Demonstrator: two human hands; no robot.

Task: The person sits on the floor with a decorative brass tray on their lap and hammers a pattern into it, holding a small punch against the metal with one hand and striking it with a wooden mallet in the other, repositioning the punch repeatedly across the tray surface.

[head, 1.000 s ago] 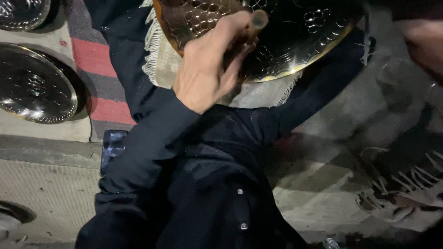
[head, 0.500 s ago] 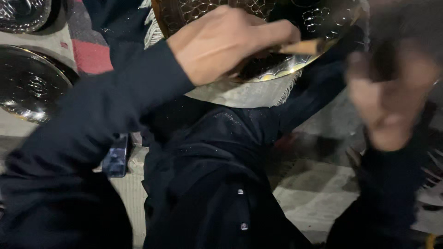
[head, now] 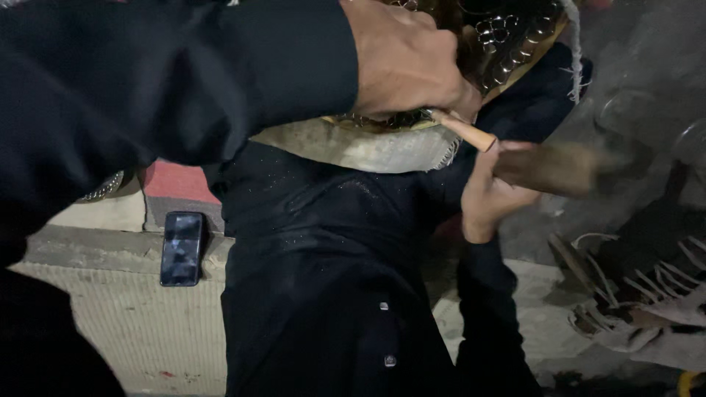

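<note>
Your left hand (head: 404,62) has its grip clamped on a wooden-handled punch (head: 463,131), tip on the brass tray (head: 515,37) propped on your lap over a pale cloth (head: 368,147) for steadiness, while your right hand (head: 493,191) is closed around a blurred mallet (head: 559,167), near right.

The person wears a black long-sleeved garment. The sleeve of the left hand (head: 408,62) ends at the wrist, well behind the fingers. The right hand (head: 494,184) has the same black sleeve. Small buttons (head: 383,306) run down the dark front.
</note>
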